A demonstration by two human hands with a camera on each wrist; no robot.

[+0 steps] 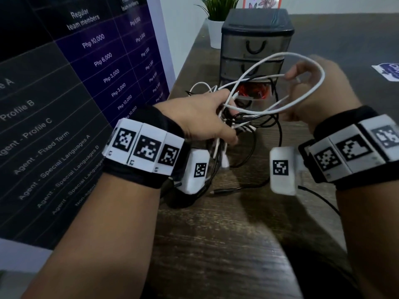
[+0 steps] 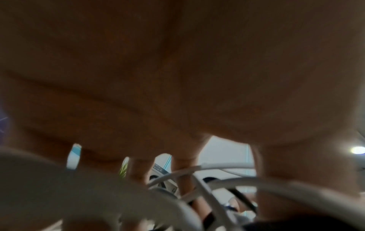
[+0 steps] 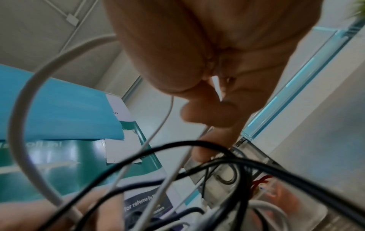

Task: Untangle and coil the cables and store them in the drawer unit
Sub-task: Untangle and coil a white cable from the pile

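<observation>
A tangle of white and black cables [image 1: 239,124] hangs above the wooden table [image 1: 226,234]. My left hand [image 1: 207,119] grips the bundle with fingers curled round it; blurred white strands [image 2: 217,179] cross below the palm in the left wrist view. My right hand [image 1: 311,91] is raised to the right and pinches a white cable [image 1: 319,67] that loops over it; its fingers [image 3: 207,112] pinch a thin white strand [image 3: 154,140]. Black cables [image 3: 197,156] sag beneath. The dark drawer unit [image 1: 254,46] stands just behind, its bottom drawer [image 1: 252,93] pulled out with red wire inside.
A large printed board [image 1: 75,93] leans along the left side of the table. A potted plant [image 1: 218,20] in a white pot stands left of the drawer unit. A sticker [image 1: 386,72] lies at the far right. A loose black plug end [image 1: 226,189] lies below the hands.
</observation>
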